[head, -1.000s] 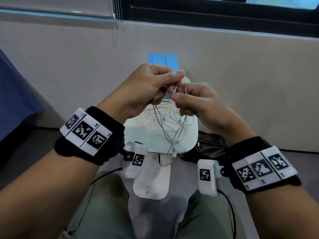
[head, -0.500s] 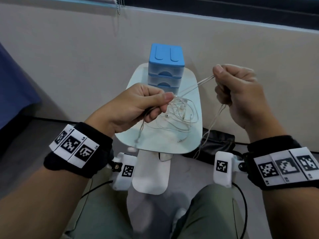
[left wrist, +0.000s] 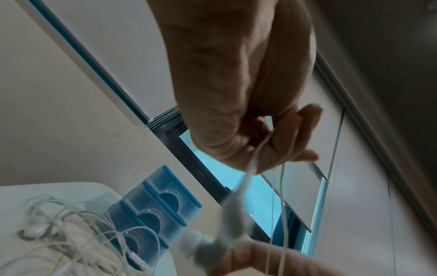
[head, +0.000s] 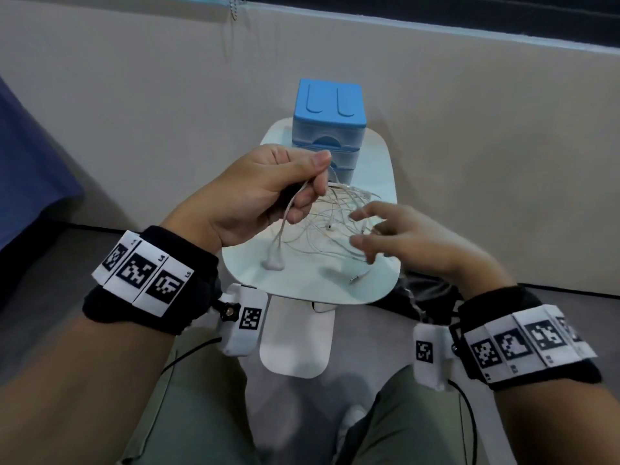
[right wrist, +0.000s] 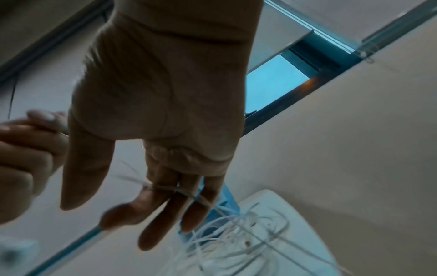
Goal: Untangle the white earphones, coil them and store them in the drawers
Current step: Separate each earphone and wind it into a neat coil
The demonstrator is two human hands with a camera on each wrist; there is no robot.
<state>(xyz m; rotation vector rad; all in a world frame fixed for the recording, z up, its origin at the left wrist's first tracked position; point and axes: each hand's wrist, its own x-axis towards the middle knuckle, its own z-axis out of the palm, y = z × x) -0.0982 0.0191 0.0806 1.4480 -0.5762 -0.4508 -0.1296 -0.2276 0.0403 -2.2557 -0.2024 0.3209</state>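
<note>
Head view: the left hand (head: 265, 193) pinches a strand of the white earphones (head: 332, 229), whose tangle lies on the counter (head: 302, 280) beneath the spread, empty right hand (head: 402, 236).

Left wrist: the drawers (left wrist: 151, 214) beyond the fingers look closed.

Right wrist: strands brush the straight fingers (right wrist: 153, 224). Untangling is unfinished; coiling and storing remain.

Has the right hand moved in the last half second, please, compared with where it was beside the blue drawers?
Yes. The right hand has dropped from level with the blue drawers to below them, fingers spread over the white earphones.
</note>
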